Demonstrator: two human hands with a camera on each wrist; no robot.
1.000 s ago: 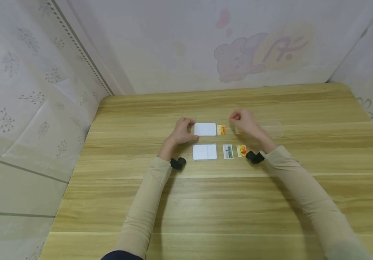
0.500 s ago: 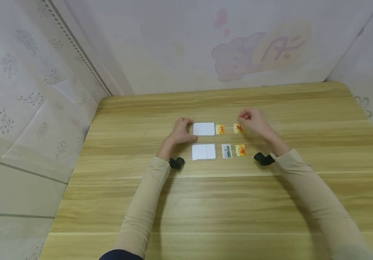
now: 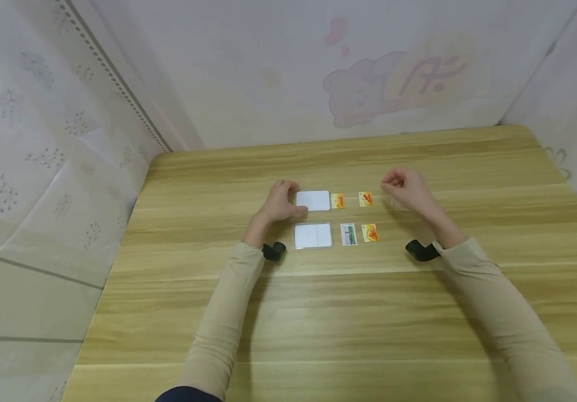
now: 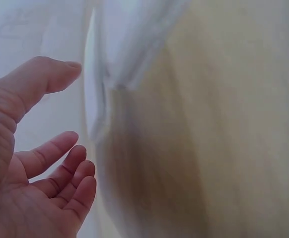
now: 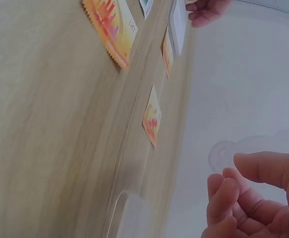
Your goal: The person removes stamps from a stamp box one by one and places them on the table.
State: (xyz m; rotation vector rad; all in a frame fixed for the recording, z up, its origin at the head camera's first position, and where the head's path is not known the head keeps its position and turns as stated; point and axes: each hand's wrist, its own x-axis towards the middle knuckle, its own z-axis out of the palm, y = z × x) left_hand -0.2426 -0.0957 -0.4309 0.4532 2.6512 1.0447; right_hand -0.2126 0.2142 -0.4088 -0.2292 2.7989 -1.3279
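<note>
My left hand is at the left end of a white rectangular case, its thumb and forefinger by the two corners. In the left wrist view its fingers are spread and relaxed beside the white edge. My right hand hovers right of the back row, fingers loosely curled and holding nothing. Beneath it lies a clear plastic cover, partly hidden in the head view. Two orange-yellow postage stamps, one close against the case and another farther right, lie between the hands.
Nearer the person is a second white case with a clear rim and a dividing line. To its right lie a green-grey stamp and an orange one. The wooden table meets a patterned curtain at its back.
My right hand has moved rightward, uncovering the back-row stamp and passing over the clear cover. My left hand stays at the case, and the head view has shifted slightly.
</note>
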